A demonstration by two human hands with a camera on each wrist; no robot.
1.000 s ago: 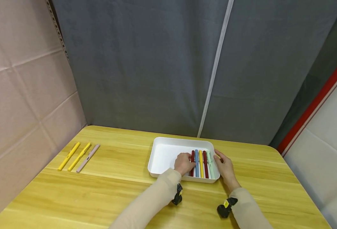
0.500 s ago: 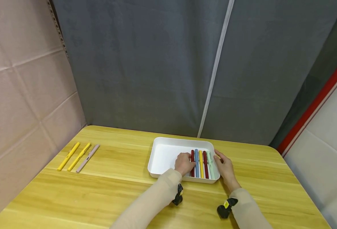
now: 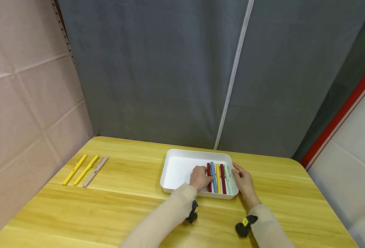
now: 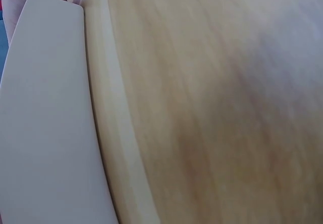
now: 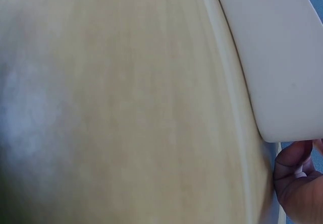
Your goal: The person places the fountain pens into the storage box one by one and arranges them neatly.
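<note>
A shallow white tray lies on the table with a row of capped pens in its right part. From left to right they are a dark red pen, a blue pen, a yellow pen, another dark red pen and pale green at the end. My left hand reaches over the front rim and pinches the leftmost dark red pen, partly covering it. My right hand grips the tray's right side; in the right wrist view its curled fingers sit at the tray corner.
At the table's left lie two yellow pens and a pale purple pen, side by side and slanted. A grey curtain hangs behind the wooden table. Pale cloth walls stand at both sides.
The lower ends of the leftmost dark red pen and the blue pen have shifted slightly right, so both now slant a little. My right hand and the tray stay nearly in place.
</note>
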